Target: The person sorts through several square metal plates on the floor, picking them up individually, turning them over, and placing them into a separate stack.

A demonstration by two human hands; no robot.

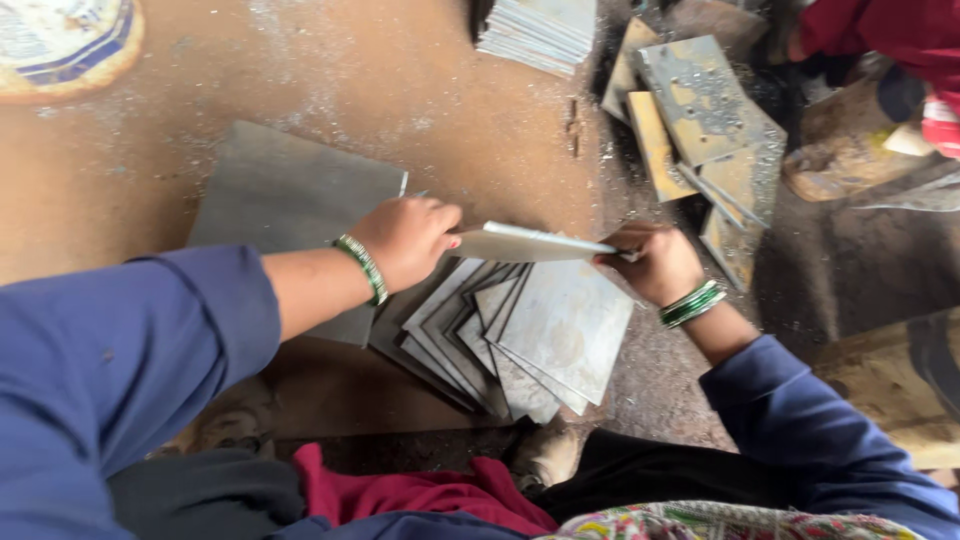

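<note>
Head view, looking straight down: left hand [405, 240] gripping one end of a thin grey sheet [535, 243], fingers curled shut over its edge; right hand [655, 262] pinching the opposite end, clenched on the same piece. Sheet being held edge-on and roughly level, hovering just above the fanned stack of sheets [520, 335], not touching it. Stack lying splayed on the brown floor [330, 70], its plates overlapping like a spread of cards. Just left of the stack, partly under it, a larger flat grey plate [285, 195] resting on the floor. Beyond the stack, at the top edge, a tidy pile of pale sheets [540, 30]. Up and to the right of the stack, a heap of rust-blotched plates [705, 110] leaning on one another. Further right of the stack, a red sleeve [880, 30] belonging to another person. Green bangles [362, 268] showing on both wrists.

Judging the sheet: looking stiff and flat, probably metal, light enough for a two-handed pinch, though the edges appear thin and possibly sharp. Slick faces likely, so taking it by opposite edges, thumbs on top and fingers beneath, seeming the surest hold.
</note>
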